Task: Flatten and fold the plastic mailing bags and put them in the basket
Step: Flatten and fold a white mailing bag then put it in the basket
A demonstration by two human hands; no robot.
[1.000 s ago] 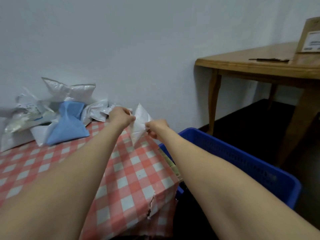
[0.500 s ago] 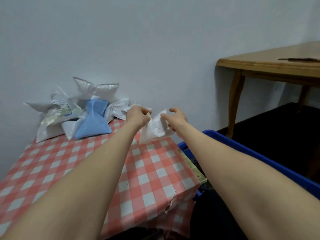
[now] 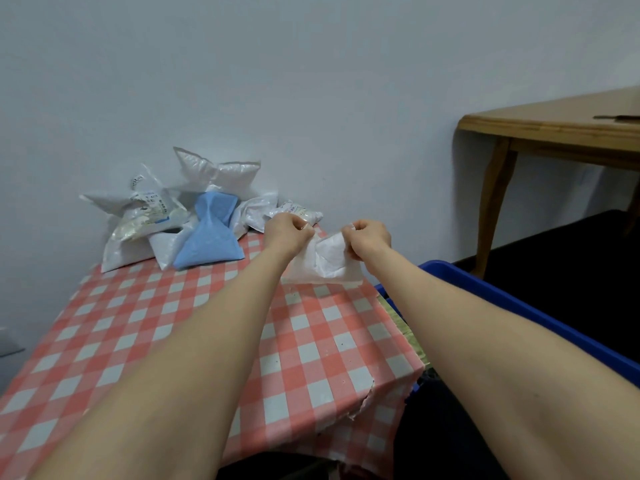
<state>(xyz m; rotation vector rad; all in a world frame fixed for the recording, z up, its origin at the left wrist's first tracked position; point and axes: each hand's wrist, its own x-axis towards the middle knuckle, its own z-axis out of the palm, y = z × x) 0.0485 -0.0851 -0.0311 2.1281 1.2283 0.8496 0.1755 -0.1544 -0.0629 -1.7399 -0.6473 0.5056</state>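
Pale wall (image 3: 311,81) backs a red-and-white checked surface (image 3: 138,323). Over its far right corner a white bag (image 3: 322,265) hangs between two hands. The left hand (image 3: 287,230) pinches its upper left edge and the right hand (image 3: 369,237) its upper right edge, fingers curled. A pile of bags (image 3: 166,216) lies far left against the wall: one blue bag (image 3: 211,237) and at least four white. One blue basket (image 3: 519,313) stands right of the surface, and one wooden table (image 3: 554,129) stands far right.
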